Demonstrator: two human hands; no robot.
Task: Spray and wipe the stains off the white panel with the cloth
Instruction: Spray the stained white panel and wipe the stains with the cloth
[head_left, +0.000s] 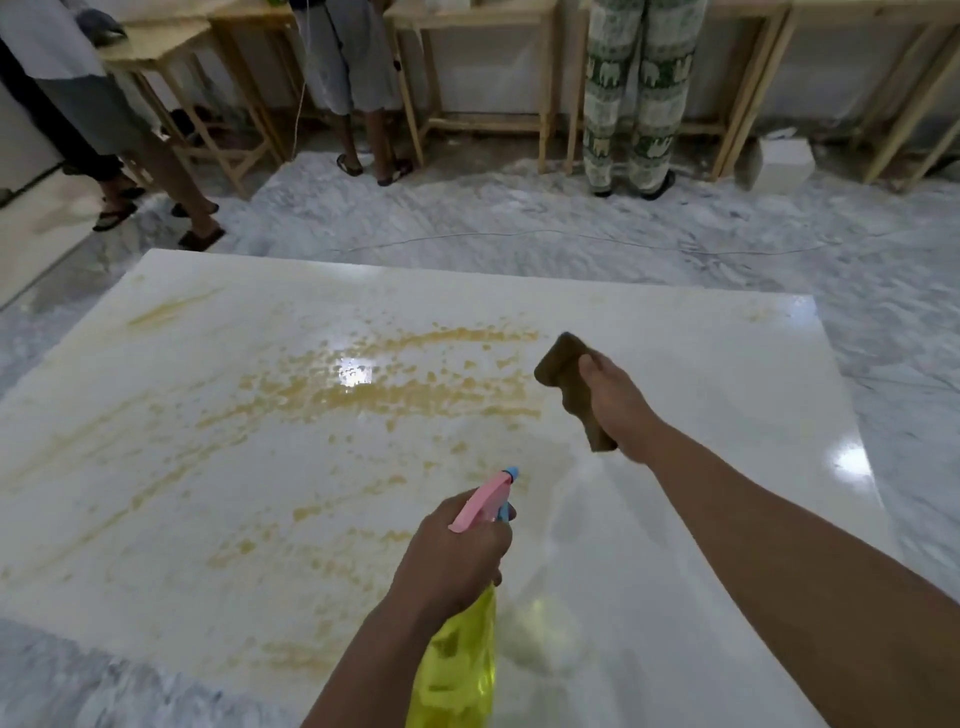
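A large white panel (701, 374) lies flat on the marble floor. Yellow-brown stains (395, 395) spread over its middle and left side, while its right part looks clean and glossy. My left hand (457, 556) grips a yellow spray bottle (457, 670) by its neck, and the pink and blue spray head (488, 501) points away toward the stains. My right hand (613, 395) holds a brown cloth (563, 364) raised above the panel, just right of the stained patch. The cloth hangs down past my palm.
Several people stand at wooden tables (493, 67) along the far wall, their legs and sandals visible. A thin cable (519, 236) runs across the floor beyond the panel. A white box (782, 163) sits at the back right.
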